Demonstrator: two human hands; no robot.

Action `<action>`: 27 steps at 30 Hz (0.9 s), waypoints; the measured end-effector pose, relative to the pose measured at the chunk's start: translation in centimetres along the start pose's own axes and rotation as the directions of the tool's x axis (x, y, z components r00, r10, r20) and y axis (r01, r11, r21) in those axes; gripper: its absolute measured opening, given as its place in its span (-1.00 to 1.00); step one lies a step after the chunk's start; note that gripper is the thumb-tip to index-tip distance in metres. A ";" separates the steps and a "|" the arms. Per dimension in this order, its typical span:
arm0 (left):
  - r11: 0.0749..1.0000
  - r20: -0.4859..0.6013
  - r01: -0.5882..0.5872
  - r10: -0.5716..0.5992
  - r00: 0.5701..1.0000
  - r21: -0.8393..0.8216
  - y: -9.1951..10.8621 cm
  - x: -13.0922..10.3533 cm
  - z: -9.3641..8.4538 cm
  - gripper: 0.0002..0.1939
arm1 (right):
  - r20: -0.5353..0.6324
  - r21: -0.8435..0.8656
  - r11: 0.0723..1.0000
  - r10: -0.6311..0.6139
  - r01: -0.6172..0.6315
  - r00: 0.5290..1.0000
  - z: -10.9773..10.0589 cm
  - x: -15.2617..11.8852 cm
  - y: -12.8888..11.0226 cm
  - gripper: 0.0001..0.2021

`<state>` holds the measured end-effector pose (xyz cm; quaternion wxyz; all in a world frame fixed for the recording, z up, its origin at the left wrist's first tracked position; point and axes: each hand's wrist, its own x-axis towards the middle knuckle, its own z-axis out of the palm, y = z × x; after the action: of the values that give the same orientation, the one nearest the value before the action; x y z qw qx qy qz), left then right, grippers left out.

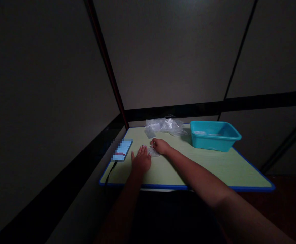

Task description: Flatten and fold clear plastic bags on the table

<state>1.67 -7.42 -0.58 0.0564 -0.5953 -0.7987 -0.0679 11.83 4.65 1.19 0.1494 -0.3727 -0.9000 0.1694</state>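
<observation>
- walls (176, 61), grey and dim, meet in a corner beyond the person, a wide black band running low across them.
- table (201, 173) pushed up close to them, its top pale yellow-green with a faint grain, edged in blue.
- basin (213, 143), turquoise and rectangular, upright near the table's right edge; something pale lies inside, too dim for me to name.
- heap of clear plastic bags (159, 126), crumpled and shiny, along the far edge, left of the basin and apart from it.
- device with a lit screen (124, 149), flat like a phone, by the left edge, its picture broken into blocks so i can't read it.
- left hand (141, 162), palm down on the tabletop, fingers spread and holding nothing i can see, thumb side by the plastic.
- right hand (160, 146), reached across the middle, fingers curled in at the plastic; i can't tell whether they pinch it.
- small piece of clear plastic (153, 152), low on the tabletop between both hands, partly hidden by them.
- cable (109, 175), thin and black, trailing from the device's near end over the left edge.
</observation>
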 end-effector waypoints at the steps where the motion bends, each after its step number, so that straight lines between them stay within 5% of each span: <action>1: 1.000 -0.005 -0.002 0.002 1.000 -0.004 0.0 0.0 0.1 -0.47 | 0.004 0.017 1.000 -0.010 0.010 1.000 0.1 0.0 0.1 -0.78; 5: 1.000 -0.022 -0.006 0.006 1.000 -0.012 0.0 0.0 0.3 -0.45 | 0.008 0.096 0.994 -0.054 0.053 0.999 0.2 0.0 0.7 -0.73; 11: 1.000 -0.120 -0.003 0.001 0.993 -0.023 0.0 0.0 -0.3 -0.45 | -0.150 0.063 0.991 -0.110 0.120 0.983 -0.4 -0.5 1.2 -0.72; 15: 1.000 -0.244 0.016 -0.018 0.970 -0.012 -0.5 0.1 -0.7 -0.47 | -0.005 -0.058 0.983 -0.175 0.174 0.985 -0.2 -1.6 0.3 -0.52; 18: 1.000 -0.203 -0.004 -0.002 0.979 -0.029 -0.9 0.2 -0.6 -0.49 | 0.135 -0.069 0.973 -0.208 0.218 0.969 0.5 -1.9 -0.3 -0.46; 20: 0.998 -0.143 -0.046 0.040 0.989 -0.040 -0.9 0.2 -0.6 -0.50 | 0.125 -0.016 0.974 -0.222 0.226 0.967 0.8 -1.5 -0.2 -0.49; 25: 0.993 -0.069 -0.106 0.103 0.992 -0.043 -0.8 0.0 -0.6 -0.50 | -0.147 0.272 0.945 -0.148 0.184 0.978 0.8 0.7 2.2 -0.71; 27: 0.993 -0.029 -0.107 0.105 0.994 -0.044 -0.8 0.0 -0.6 -0.49 | -0.139 0.447 0.878 -0.118 0.169 0.983 0.8 1.6 3.1 -0.74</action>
<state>0.89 -7.76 -0.05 0.0567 -0.6370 -0.7634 -0.0910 12.36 7.74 -0.58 0.2932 -0.2678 -0.8507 0.3443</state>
